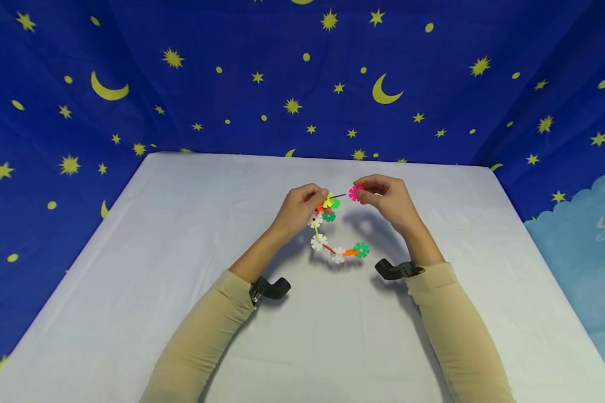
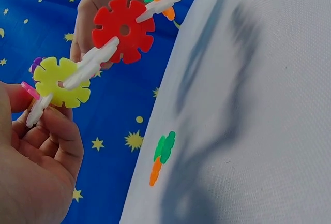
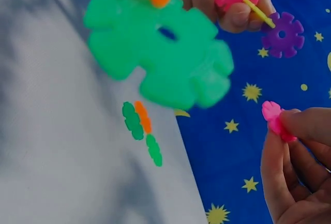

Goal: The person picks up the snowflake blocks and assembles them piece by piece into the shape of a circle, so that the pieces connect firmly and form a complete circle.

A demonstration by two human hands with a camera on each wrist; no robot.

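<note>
Plastic disc chain (image 1: 319, 242), notched, flower-like — pink disc (image 1: 353, 193) in right fingers (image 3: 275, 172)

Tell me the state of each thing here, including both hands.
Left hand: gripping the disc chain.
Right hand: pinching a pink disc.
Disc chain: joined up, raised off the table.
That pink disc: apart from the chain.
Purple disc: joined to a yellow disc.
Green and orange pieces: lying on the table; unclear whether joined.

Left sleeve (image 1: 201, 336) and right sleeve (image 1: 459, 330): long, plain, tan, lightly creased, straight-edged at the cuffs (image 1: 433, 276). Left wrist-camera mount (image 1: 274, 289) and right wrist-camera mount (image 1: 395, 270): black, elbow-shaped, the right one dotted with small holes.
</note>
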